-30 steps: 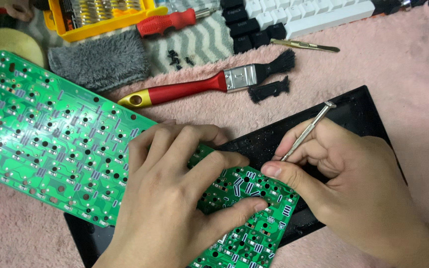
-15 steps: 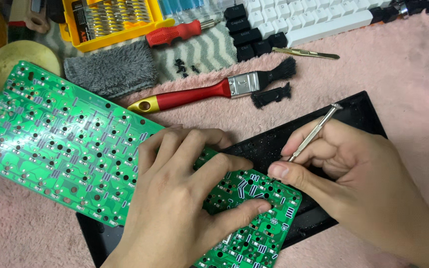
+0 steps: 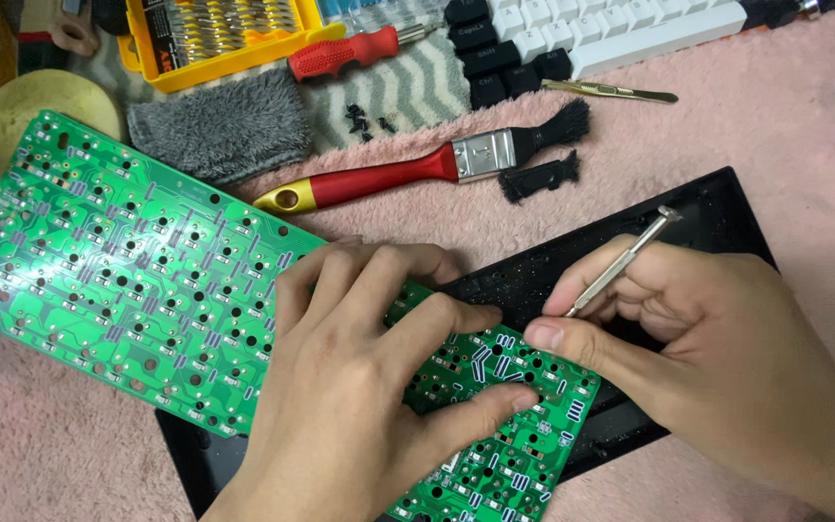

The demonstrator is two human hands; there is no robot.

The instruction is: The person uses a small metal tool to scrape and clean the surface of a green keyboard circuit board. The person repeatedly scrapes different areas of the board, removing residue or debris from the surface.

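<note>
Two hands on the green circuit board [image 3: 118, 261], which lies tilted across the black keyboard case [image 3: 717, 208], running from ten o'clock down to five. Left hand [image 3: 359, 387] is spread flat, fingers pressing the board's lower half, gripping nothing. Right hand [image 3: 717, 348] pinches a slim silver screwdriver [image 3: 620, 266] between thumb and fingers, shaft pointing to one o'clock, thumb tip touching the board. Its tip is hidden behind the fingers; the board's bottom corner is cut off.

Left hand [image 3: 359, 387] pressing down on green circuit board [image 3: 118, 280] over black keyboard tray [image 3: 727, 208], right hand [image 3: 717, 348] pinching slim metal screwdriver [image 3: 620, 263].
</note>
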